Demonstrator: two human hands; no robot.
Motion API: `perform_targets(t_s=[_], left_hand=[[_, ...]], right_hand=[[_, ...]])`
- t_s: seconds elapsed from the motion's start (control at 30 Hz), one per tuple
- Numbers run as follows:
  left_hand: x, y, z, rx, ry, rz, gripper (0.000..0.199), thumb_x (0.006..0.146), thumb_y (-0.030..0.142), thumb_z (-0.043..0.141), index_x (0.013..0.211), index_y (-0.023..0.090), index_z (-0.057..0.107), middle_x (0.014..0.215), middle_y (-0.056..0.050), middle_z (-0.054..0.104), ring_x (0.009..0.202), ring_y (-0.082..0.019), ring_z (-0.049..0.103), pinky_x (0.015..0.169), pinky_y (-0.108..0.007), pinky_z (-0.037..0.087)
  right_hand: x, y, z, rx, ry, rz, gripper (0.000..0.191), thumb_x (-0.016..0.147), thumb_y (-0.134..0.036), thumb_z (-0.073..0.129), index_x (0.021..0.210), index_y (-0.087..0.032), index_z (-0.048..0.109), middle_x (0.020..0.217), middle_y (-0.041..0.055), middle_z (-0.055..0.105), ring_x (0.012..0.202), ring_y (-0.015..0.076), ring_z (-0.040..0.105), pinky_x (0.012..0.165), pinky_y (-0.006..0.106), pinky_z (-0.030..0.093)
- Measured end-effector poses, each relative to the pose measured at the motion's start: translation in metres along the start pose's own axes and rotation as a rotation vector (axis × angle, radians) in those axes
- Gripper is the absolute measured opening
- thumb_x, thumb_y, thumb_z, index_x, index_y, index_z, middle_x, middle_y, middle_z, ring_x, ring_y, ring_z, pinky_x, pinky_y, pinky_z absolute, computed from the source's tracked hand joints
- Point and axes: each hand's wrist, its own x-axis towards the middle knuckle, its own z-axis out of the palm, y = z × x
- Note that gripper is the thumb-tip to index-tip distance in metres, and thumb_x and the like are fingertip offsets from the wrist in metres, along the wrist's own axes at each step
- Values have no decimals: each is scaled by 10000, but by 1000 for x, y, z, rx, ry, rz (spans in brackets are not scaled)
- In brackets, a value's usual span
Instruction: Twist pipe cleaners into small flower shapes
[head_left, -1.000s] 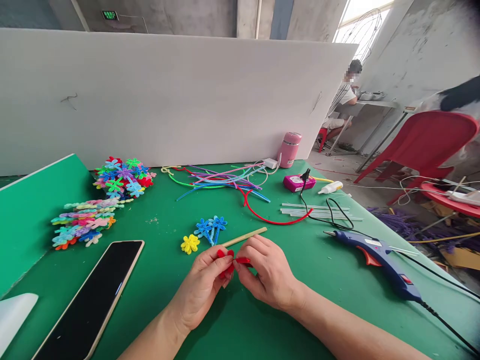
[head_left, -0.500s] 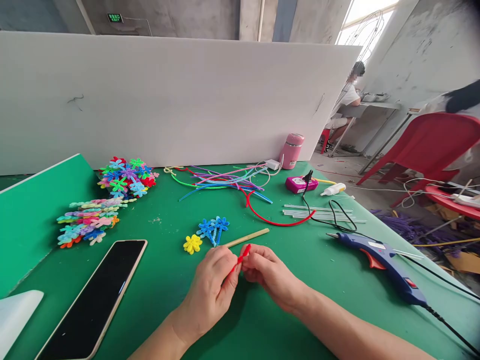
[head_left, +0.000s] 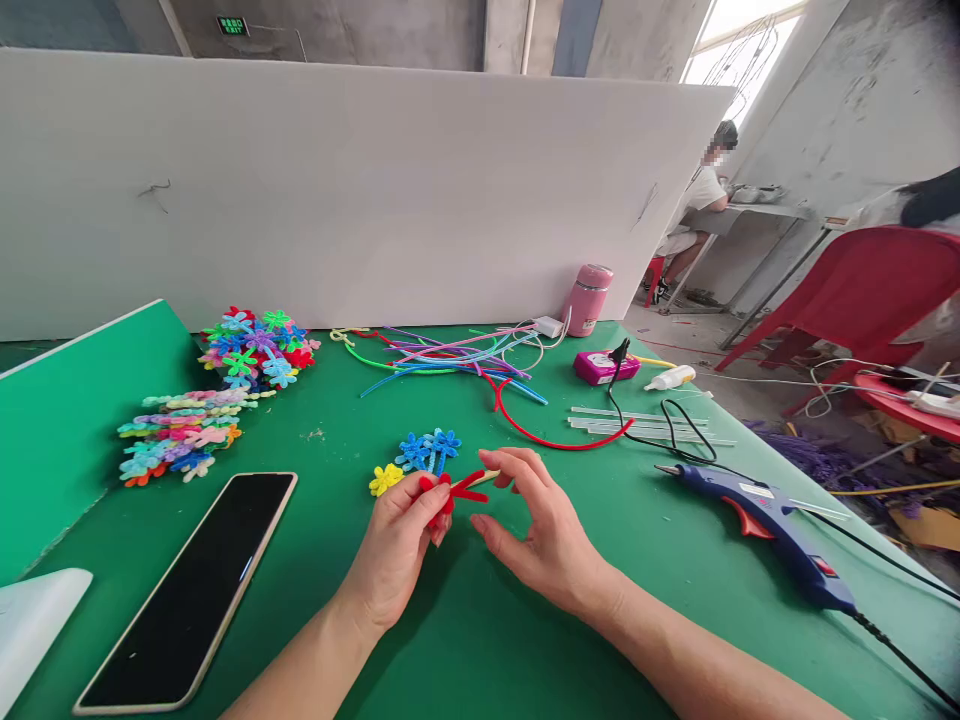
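Observation:
Between thumb and fingers my left hand pinches a red pipe cleaner bent into loops, with two loose ends sticking out to the right. My right hand is just right of those ends, thumb and fingers apart, with nothing in its grasp. Behind the hands lie a yellow pipe-cleaner flower and blue pipe-cleaner flowers with stems. A thin wooden stick on the table is mostly hidden by the hands and the red pipe cleaner.
A phone lies at left, near piles of colourful pipe-cleaner flowers. Loose pipe cleaners spread at the back. To the right are glue sticks, a corded blue glue gun, a purple box and a pink flask.
My right hand has let go of the red pipe cleaner and opened to the right. The left hand keeps hold of it, and its loops and two ends now show.

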Motion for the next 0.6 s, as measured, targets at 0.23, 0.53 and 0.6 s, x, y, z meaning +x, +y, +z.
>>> perform_targets(t_s=[0.23, 0.53, 0.6], left_hand=[[-3, 2, 3, -68, -78, -118, 177, 724, 222, 595, 590, 168, 494, 541, 52, 426, 535, -75, 362, 537, -206, 320], [-7, 2, 4, 111, -167, -61, 245, 752, 260, 565, 567, 167, 433, 559, 52, 383, 565, -82, 331, 550, -208, 299], [-6, 2, 4, 170, -178, -29, 247, 766, 273, 545, 572, 170, 432, 562, 51, 382, 566, -86, 328, 546, -214, 296]], right_hand=[[2, 0, -5, -355, 16, -240, 200, 794, -279, 544, 974, -194, 565, 820, 59, 586, 719, 171, 481, 625, 304, 391], [4, -3, -5, -316, -45, -259, 219, 824, -245, 472, 638, -163, 552, 606, 26, 515, 593, 138, 374, 580, 277, 315], [3, -4, -4, -212, -72, -192, 218, 823, -220, 452, 625, -163, 521, 598, 14, 494, 581, 128, 371, 583, 268, 321]])
